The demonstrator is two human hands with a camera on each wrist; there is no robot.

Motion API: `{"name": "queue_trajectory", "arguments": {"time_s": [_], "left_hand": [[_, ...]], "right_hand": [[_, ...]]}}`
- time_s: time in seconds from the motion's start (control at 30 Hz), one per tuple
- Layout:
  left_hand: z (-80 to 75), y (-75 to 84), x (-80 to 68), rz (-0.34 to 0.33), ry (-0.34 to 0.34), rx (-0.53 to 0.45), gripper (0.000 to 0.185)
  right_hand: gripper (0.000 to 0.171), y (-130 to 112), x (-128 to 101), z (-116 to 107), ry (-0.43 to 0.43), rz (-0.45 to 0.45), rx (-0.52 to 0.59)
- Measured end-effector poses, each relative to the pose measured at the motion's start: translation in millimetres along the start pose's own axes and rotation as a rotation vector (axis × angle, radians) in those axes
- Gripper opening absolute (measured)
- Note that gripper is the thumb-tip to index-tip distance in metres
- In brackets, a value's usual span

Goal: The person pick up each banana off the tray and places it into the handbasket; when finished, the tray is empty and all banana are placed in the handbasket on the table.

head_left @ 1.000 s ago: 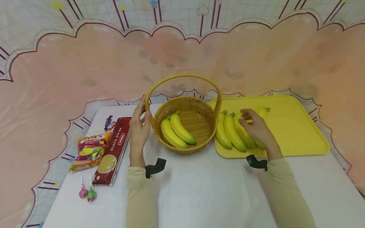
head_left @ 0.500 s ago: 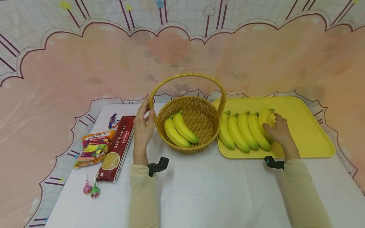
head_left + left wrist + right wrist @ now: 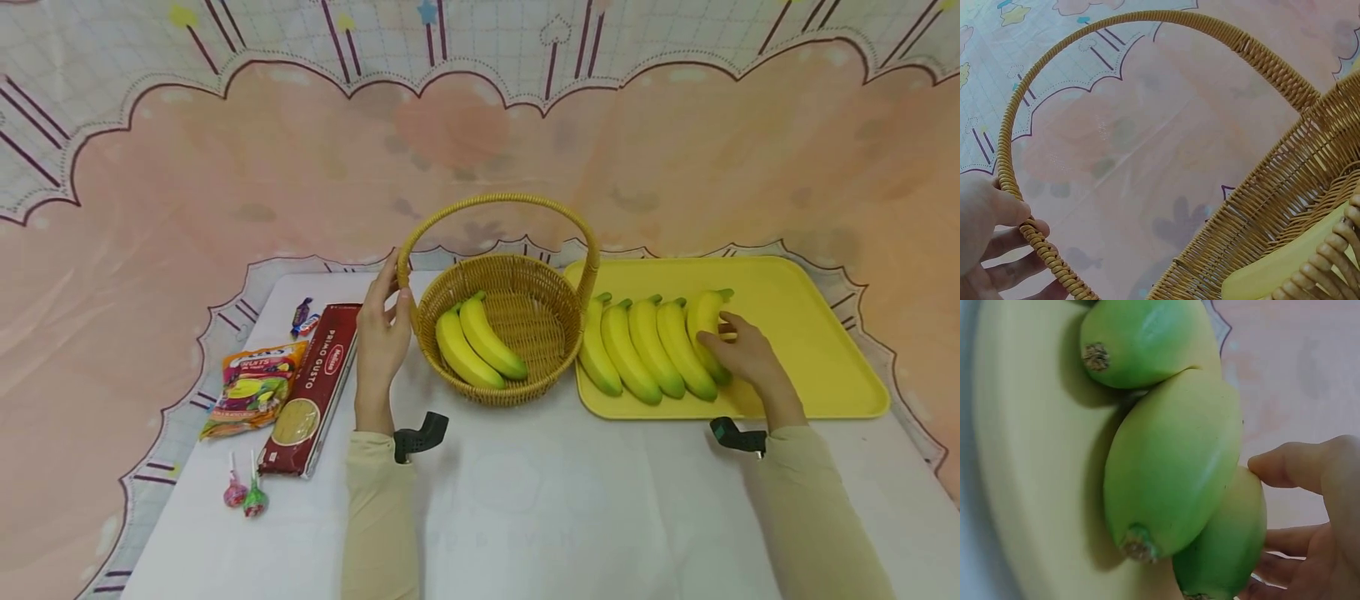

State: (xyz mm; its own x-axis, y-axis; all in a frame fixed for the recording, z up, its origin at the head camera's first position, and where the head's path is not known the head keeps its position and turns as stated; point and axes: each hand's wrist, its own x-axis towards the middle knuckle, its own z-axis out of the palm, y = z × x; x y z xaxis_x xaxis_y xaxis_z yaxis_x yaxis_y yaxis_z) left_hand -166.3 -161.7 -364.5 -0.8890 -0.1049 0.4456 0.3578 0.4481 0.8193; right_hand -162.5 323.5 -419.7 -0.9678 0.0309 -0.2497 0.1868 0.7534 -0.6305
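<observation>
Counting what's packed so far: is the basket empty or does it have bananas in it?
Not empty. The basket holds two bananas, lying side by side on its floor.

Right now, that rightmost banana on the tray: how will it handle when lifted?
Probably stiff: the rightmost banana holds its curve under the right hand. Its smooth, glossy skin might slip somewhat. Curved and rounded, it could rock against its neighbour on the yellow tray if nudged.

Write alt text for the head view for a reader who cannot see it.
A person's right hand grips the rightmost of five bananas on a yellow tray, while the left hand holds the handle of a wicker basket containing two bananas. Spaghetti, sweets and lollipops lie to the left.
</observation>
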Motion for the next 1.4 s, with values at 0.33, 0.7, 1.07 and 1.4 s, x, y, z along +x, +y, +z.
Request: {"name": "queue_trajectory", "arguments": {"time_s": [0.33, 0.7, 1.07, 1.4], "left_hand": [[0.5, 0.4, -0.3, -0.007, -0.003, -0.004, 0.050], [1.0, -1.5, -1.2, 0.007, -0.002, -0.011, 0.051], [-0.1, -0.1, -1.1, 0.008, 0.002, -0.008, 0.052], [-0.2, 1.8, -0.8, -0.005, -0.003, -0.018, 0.051]], "right_hand": [[0.078, 1.2, -19.2, 4.5, 0.117, -0.067, 0.014], [0.076, -3.5, -41.4, 6.3, 0.106, -0.125, -0.004], [0.075, -24.1, -63.6, 8.3, 0.054, -0.240, -0.042], [0.068, -49.5, -78.2, 24.8, 0.043, -0.398, -0.026]]}}
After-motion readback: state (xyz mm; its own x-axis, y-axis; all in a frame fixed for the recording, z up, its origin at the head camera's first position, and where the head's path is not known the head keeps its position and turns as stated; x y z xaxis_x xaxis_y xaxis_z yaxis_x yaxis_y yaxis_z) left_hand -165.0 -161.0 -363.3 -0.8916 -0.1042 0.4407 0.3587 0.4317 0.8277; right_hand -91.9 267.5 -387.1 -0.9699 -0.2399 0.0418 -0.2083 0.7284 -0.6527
